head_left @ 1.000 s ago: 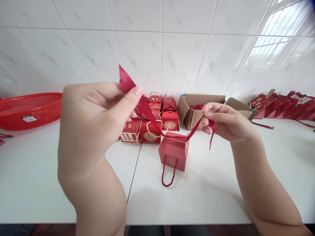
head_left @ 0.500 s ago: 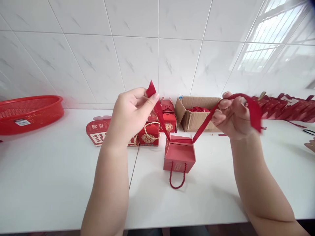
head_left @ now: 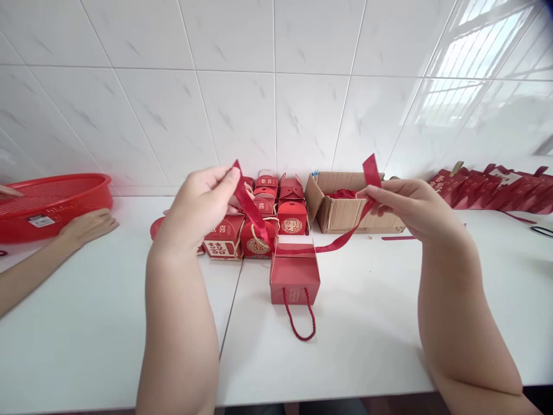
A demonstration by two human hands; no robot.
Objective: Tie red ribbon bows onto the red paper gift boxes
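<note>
A red ribbon [head_left: 341, 241] runs across the top of a small red gift box [head_left: 295, 275], and its two ends are lifted off to either side. My left hand [head_left: 211, 196] pinches one end between thumb and fingers, up and to the left of the box. The other end is pinched by my right hand [head_left: 404, 202], higher up on the right, with a short tail standing above the fingers. The box rests on the white table, its twisted red cord handle [head_left: 301, 337] hanging toward me.
Several decorated red boxes [head_left: 259, 239] stand behind on the white table [head_left: 345, 346]. A cardboard carton [head_left: 363, 216] holds red material. More red bags [head_left: 492, 187] line the right. At left, another person's hands [head_left: 88, 225] touch a red plastic basket [head_left: 78, 202].
My right hand has turned over and come inward, now pinching the ribbon near its end. My left hand and the box have shifted left. Another person's hands have appeared at the basket.
</note>
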